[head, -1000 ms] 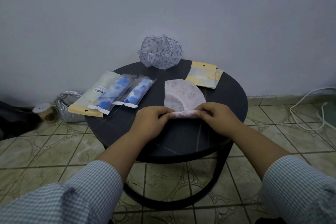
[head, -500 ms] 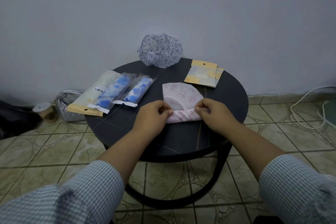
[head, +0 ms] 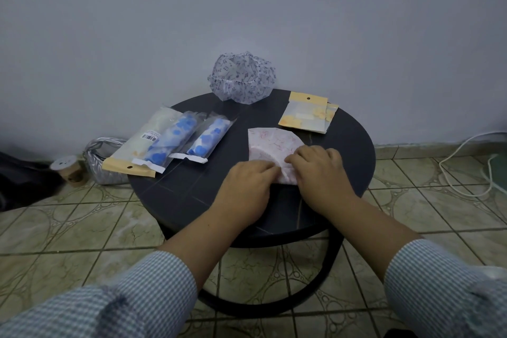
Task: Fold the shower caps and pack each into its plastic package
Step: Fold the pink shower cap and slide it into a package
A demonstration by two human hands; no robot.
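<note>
Left hand [head: 248, 186] and right hand [head: 319, 173] both pressing down on pink shower cap [head: 270, 143], folded fan-shape (near edge under fingers) on dark surface [head: 192, 189]. Empty packages [head: 307, 115] beyond right hand; packed ones [head: 170, 143] beyond left; purple cap [head: 241, 77] farthest.

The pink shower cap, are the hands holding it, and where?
Both hands, left and right, press the pink shower cap at its near, narrow end against the table.
</note>
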